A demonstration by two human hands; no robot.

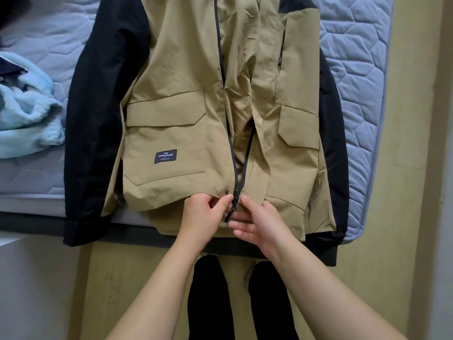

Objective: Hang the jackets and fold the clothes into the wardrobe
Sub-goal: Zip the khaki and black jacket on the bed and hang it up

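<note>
Tan jacket (186, 119) with black sleeves flat on bed (355, 69), pocket label (165, 156) reading "CASUAL FASHION", left hand (203, 214) and right hand (259, 224) pinching zip (235, 182) ends at hem

A dark rectangular patch (165, 156) is sewn on the lower front pocket (166, 146) of the tan and black jacket (245, 69). Its middle line of white capitals reads "CASUAL FASHION". The short word above it and the fine line beneath are too small to read.
</note>
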